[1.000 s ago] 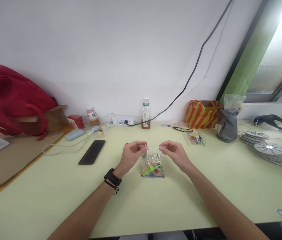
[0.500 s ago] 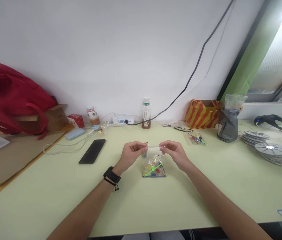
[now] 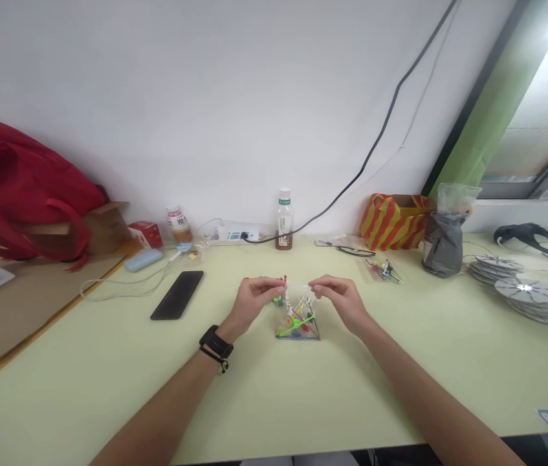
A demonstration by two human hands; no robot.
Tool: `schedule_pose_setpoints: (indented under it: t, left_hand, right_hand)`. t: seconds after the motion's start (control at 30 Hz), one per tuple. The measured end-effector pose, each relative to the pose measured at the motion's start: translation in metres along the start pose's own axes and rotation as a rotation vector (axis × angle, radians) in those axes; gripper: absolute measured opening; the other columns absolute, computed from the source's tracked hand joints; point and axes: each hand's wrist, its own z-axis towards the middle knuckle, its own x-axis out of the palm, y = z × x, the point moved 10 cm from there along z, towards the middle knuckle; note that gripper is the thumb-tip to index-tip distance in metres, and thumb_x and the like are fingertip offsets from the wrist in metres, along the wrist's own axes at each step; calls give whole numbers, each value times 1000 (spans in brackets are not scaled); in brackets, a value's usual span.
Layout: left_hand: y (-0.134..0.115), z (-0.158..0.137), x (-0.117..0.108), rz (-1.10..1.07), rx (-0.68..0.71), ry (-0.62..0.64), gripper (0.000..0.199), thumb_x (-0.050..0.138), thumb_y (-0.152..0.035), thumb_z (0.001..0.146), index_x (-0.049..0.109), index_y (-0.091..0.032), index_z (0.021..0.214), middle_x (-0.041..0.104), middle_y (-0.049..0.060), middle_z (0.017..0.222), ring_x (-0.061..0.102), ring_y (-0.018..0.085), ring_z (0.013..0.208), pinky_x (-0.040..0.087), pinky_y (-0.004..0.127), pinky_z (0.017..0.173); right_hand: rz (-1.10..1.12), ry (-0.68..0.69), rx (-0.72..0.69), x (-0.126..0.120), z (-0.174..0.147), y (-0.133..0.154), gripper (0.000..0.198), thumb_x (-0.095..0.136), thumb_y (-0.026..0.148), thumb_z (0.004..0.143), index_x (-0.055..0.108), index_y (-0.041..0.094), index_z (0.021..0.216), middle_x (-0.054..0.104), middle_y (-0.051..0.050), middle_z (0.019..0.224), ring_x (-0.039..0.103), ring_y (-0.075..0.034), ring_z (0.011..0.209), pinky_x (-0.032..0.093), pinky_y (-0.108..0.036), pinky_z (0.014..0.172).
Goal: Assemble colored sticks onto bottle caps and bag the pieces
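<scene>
A clear plastic bag (image 3: 299,323) of small colourful plastic parts hangs or stands between my hands; whether its bottom touches the table I cannot tell. My left hand (image 3: 257,303) pinches the bag's upper left corner. At the opposite top corner, my right hand (image 3: 341,300) has its thumb and fingers pressed together on the plastic. A bright green rod-like piece lies slantwise inside, among yellow, red, blue and white parts. Behind my left fingers other small coloured pieces (image 3: 277,300) show, partly hidden.
A black phone (image 3: 177,295) lies left of my hands. Against the wall stand a drink bottle (image 3: 284,220) and a striped bag (image 3: 394,221). Another bag of parts (image 3: 384,269) rests at the right, before a grey bag (image 3: 443,243) and stacked discs (image 3: 530,298).
The bag has shifted slightly up in view, and its top edge looks flatter and more stretched between my fingers. Both hands keep their pinch.
</scene>
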Motion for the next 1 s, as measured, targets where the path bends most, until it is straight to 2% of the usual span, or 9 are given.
schedule_pose_setpoints:
  t: [0.2, 0.37, 0.47, 0.63, 0.77, 0.9, 1.0]
  left_hand:
    - [-1, 2, 2, 30, 34, 11, 36, 87, -35, 76, 80, -16, 106, 81, 10, 98, 74, 22, 88, 60, 34, 85]
    - [-3, 3, 3, 102, 80, 50, 25, 84, -39, 79, 81, -16, 90, 80, 10, 93, 74, 21, 83, 60, 32, 79]
    - [-4, 2, 5, 88, 67, 65, 25, 84, -37, 79, 81, -15, 91, 80, 10, 93, 73, 20, 81, 60, 32, 78]
    - [0, 2, 1, 33, 7, 14, 24, 86, -34, 76, 83, -17, 92, 81, 11, 98, 73, 22, 86, 59, 33, 80]
    - [5, 1, -3, 16, -7, -9, 18, 83, -30, 77, 85, -18, 90, 81, 10, 92, 73, 22, 86, 58, 32, 81]
    - [7, 0, -1, 2, -9, -17, 24, 88, -33, 73, 84, -17, 90, 81, 11, 96, 74, 24, 89, 60, 34, 81]
    - [6, 1, 2, 19, 11, -6, 34, 89, -34, 71, 82, -16, 100, 81, 11, 98, 74, 23, 89, 61, 35, 83]
  right_hand:
    - [-86, 3, -7, 2, -2, 3, 32, 81, 46, 80, 79, 22, 102, 72, -4, 84, 63, -19, 77, 51, -33, 72]
    - [-160, 3, -12, 0, -1, 5, 33, 78, 51, 81, 78, 21, 93, 74, -6, 84, 65, -21, 76, 53, -34, 72]
    - [-161, 1, -24, -1, -2, 9, 29, 79, 47, 81, 78, 20, 91, 73, -5, 80, 65, -20, 74, 52, -33, 70]
    - [-89, 29, -53, -4, -3, 14, 20, 78, 38, 80, 83, 23, 93, 71, -4, 78, 63, -19, 76, 51, -33, 70]
    - [-102, 37, -81, -5, -4, 17, 18, 75, 37, 82, 84, 24, 91, 70, -5, 79, 62, -20, 78, 51, -35, 73]
    - [-141, 43, -71, -2, -6, 16, 21, 76, 41, 83, 83, 23, 91, 74, -8, 89, 65, -22, 83, 53, -36, 74]
    - [-193, 36, -80, -1, -5, 15, 28, 77, 46, 82, 82, 23, 98, 75, -8, 92, 67, -23, 84, 54, -37, 77]
